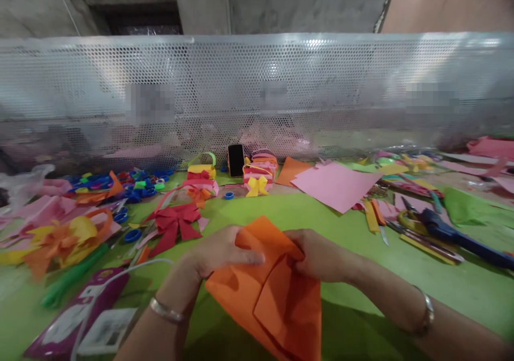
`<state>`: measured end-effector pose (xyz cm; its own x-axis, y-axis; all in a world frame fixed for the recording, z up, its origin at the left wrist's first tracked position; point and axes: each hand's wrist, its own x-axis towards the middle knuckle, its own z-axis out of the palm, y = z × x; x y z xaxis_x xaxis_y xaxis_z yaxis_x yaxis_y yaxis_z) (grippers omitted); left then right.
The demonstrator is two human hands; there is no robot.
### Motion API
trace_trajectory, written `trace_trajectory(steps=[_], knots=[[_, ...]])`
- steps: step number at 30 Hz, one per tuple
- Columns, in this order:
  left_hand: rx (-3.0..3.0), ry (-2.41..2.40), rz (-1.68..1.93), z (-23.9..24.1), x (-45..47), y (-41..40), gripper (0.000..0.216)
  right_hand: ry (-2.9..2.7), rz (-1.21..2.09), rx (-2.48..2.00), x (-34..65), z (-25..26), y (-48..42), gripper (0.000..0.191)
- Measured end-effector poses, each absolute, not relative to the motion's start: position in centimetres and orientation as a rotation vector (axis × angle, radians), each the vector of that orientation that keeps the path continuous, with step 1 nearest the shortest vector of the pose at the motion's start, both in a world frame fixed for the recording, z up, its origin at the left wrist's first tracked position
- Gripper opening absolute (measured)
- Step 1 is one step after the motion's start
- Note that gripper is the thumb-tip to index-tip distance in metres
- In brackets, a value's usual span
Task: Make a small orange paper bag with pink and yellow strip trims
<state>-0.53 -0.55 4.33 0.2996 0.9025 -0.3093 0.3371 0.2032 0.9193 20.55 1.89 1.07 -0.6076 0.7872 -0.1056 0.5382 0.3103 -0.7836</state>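
Head view: orange paper (277,291), folded with overlapping flaps, is held in the centre foreground over a green work surface (413,270). The left hand (223,251) grips its upper left part, thumb laid on top, the other fingers hidden; the right hand (317,254) is closed on the upper right edge. Unequal pull between these grips could skew the fold or tear the paper; misplaced thumb pressure could leave a stray crease. At left, a white cord (132,269) crosses a purple packet (72,315); a sideways sweep might snag it. Farther out, a red bow (179,224) lies left, liable to crushing if leaned upon. Beyond are a pink sheet (335,187), easily displaced if brushed, and an upright phone (235,160), which a knock could topple, before a perforated metal screen (241,72).
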Motion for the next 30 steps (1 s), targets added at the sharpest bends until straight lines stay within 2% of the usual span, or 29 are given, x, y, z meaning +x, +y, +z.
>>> trace_trajectory(steps=[4,12,16,20,22,24,27,29,30], knots=[[1.575,1.335,0.430,4.1,-0.4,-0.3,0.027,-2.314,1.117,-1.125,20.2,0.7,1.1,0.051],[1.720,1.477,0.480,4.1,-0.1,-0.5,0.028,-2.203,0.987,-1.237,19.4,-0.1,1.4,0.028],[1.682,1.467,0.470,3.5,0.2,-0.4,0.025,-2.182,1.051,-1.197,19.5,0.0,1.3,0.047],[1.584,1.392,0.483,3.6,-0.4,0.2,0.025,-2.166,1.319,-1.184,19.9,0.3,1.3,0.062],[1.511,1.433,0.676,4.5,-1.2,0.2,0.031,-2.158,1.397,-1.199,19.9,0.3,1.6,0.060],[1.463,1.533,1.058,6.0,-1.6,-0.6,0.034,-2.175,1.359,-1.241,19.8,0.2,1.8,0.055],[1.576,1.776,1.520,7.7,0.1,-3.2,0.026,-2.192,1.316,-1.254,19.5,0.0,1.9,0.045],[1.854,1.912,1.332,7.7,2.7,-5.2,0.023,-2.188,1.301,-1.237,19.4,0.0,1.9,0.042],[1.991,1.881,0.997,7.3,4.2,-5.9,0.023,-2.188,1.284,-1.237,19.4,-0.1,1.9,0.041]])
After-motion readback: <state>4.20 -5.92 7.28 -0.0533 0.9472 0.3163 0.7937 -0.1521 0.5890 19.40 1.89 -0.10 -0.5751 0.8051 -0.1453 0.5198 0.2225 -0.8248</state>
